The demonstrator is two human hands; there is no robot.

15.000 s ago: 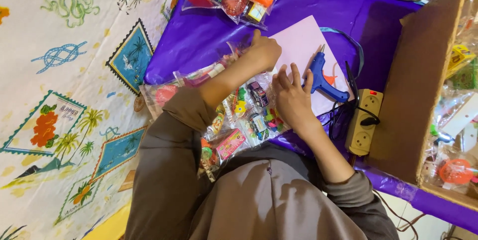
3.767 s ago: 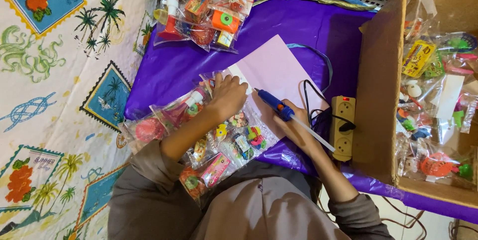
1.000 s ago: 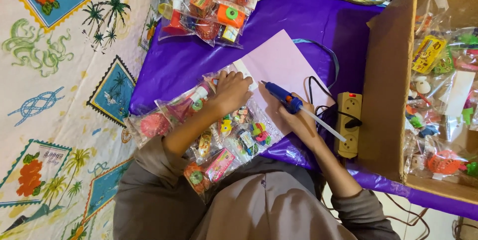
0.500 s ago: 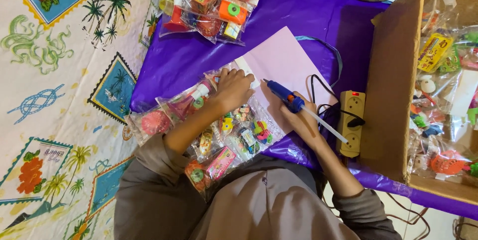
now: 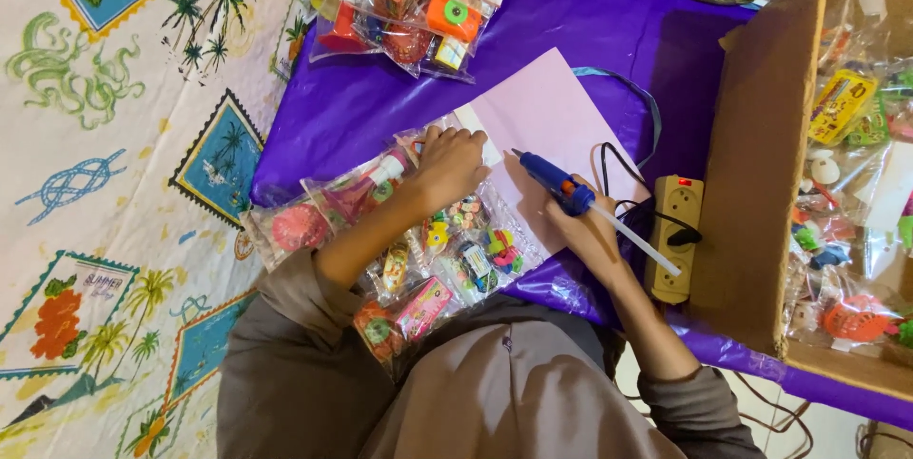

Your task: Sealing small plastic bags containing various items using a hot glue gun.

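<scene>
Your right hand [image 5: 590,231] is closed around the blue hot glue gun [image 5: 556,183], nozzle over the pale pink paper sheet [image 5: 552,117]. Your left hand [image 5: 452,162] presses flat the clear plastic toy packet [image 5: 456,240], just beside the nozzle. Gluing seems in hand; keep the aim steady.

Blue glue gun [image 5: 556,183], pale pink card [image 5: 556,117], purple sheet [image 5: 380,107], palm-patterned cloth [image 5: 114,164].

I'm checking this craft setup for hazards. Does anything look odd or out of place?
The glue gun cord loops loosely over the purple sheet to the power strip, close by the right hand. Nothing is spilled or damaged.
</scene>
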